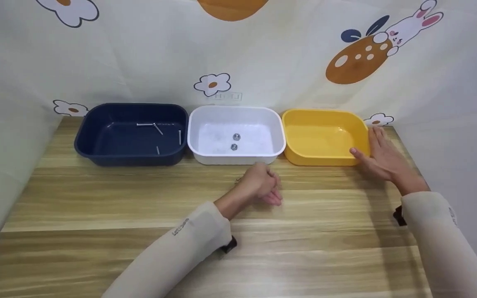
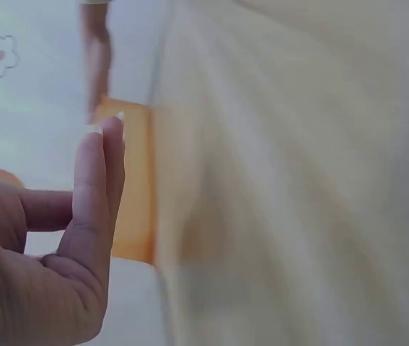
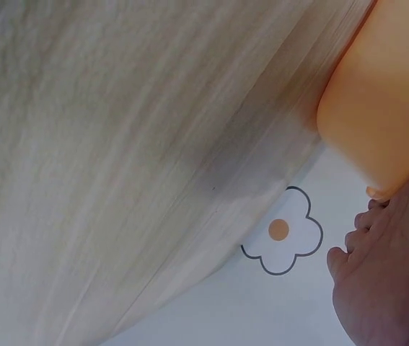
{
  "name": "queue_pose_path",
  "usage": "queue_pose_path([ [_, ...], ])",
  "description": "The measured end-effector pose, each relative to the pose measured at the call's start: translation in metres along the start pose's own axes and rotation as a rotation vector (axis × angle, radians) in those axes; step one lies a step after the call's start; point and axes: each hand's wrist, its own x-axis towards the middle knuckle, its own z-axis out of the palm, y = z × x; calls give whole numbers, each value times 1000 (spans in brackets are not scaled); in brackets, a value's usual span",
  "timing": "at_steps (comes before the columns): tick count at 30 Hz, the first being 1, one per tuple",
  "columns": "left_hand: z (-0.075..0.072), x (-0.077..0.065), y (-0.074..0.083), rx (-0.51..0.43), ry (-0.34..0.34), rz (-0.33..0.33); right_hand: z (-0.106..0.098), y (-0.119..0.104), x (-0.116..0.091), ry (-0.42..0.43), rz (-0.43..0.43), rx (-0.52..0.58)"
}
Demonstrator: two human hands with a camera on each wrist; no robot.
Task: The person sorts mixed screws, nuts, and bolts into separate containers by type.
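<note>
My right hand (image 1: 383, 157) lies along the right side of the yellow bin (image 1: 325, 160), fingers straight against its outer wall and thumb over the front corner of the rim. In the right wrist view, its fingertips (image 3: 359, 234) show at the orange-looking bin wall (image 3: 377, 108). My left hand (image 1: 261, 184) is just in front of the white bin (image 1: 236, 159), holding nothing, fingers loosely bent. The left wrist view shows two of its fingers (image 2: 92, 194) stretched out side by side. Two metal nuts (image 1: 237, 136) sit inside the white bin.
At the left end of the row stands a dark blue bin (image 1: 131, 160) holding several screws (image 1: 179, 137). A small metal piece (image 1: 238, 180) on the wooden table (image 1: 97, 248) is partly hidden behind the left wrist. Patterned cloth (image 1: 139, 49) rises behind the bins and along both sides.
</note>
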Motion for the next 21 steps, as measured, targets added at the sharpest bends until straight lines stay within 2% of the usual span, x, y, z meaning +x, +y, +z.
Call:
queue_pose_path([
  [5,10,5,29,-98,29,58,1,0,1,10,-3,6],
  [8,16,14,41,-133,63,88,2,-1,2,10,0,6],
  [15,28,42,57,-152,119,79,4,-1,3,17,2,19],
  [21,35,60,67,-156,151,78,3,1,3,32,1,22],
])
